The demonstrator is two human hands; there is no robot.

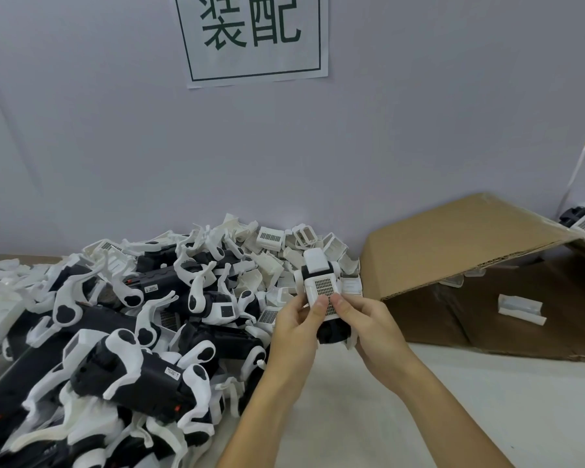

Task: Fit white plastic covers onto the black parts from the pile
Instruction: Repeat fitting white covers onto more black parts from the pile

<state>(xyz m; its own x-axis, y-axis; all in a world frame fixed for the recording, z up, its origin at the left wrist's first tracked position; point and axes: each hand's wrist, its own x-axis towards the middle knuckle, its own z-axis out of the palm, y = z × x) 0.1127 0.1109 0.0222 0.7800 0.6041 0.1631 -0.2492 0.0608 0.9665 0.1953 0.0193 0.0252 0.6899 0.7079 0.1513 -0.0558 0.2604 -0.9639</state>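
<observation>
I have both hands on one assembly, held up in the air just right of the pile (132, 332) and in front of the cardboard box (453, 265). My left hand (293, 332) curls round its left side with the thumb pressed on the white cover (321, 285); my right hand (368, 327) grips the right side and underside, thumb on the same grille face. Both hands are closed around it, neither one free.

The black part (331, 332) shows only at the lower end, between my palms, and as a dark band near the top. Its long axis runs away from me, rising toward the wall, with the capped white end farthest off and the black end nearest my wrists. The meshed grille faces up at the camera.

Risks, as I judge them: I cannot tell whether the cover's clips are fully seated, since my thumbs hide the lower edge. If I press on the grille instead of the rim, the thin mesh panel might flex or one side might catch while the other stays proud. A skewed push could also snap a clip. The piece is held above the worktop (419, 417), so a slip of either grip would drop it into the loose white covers at the pile's edge and it could get mixed in with unfinished parts.
</observation>
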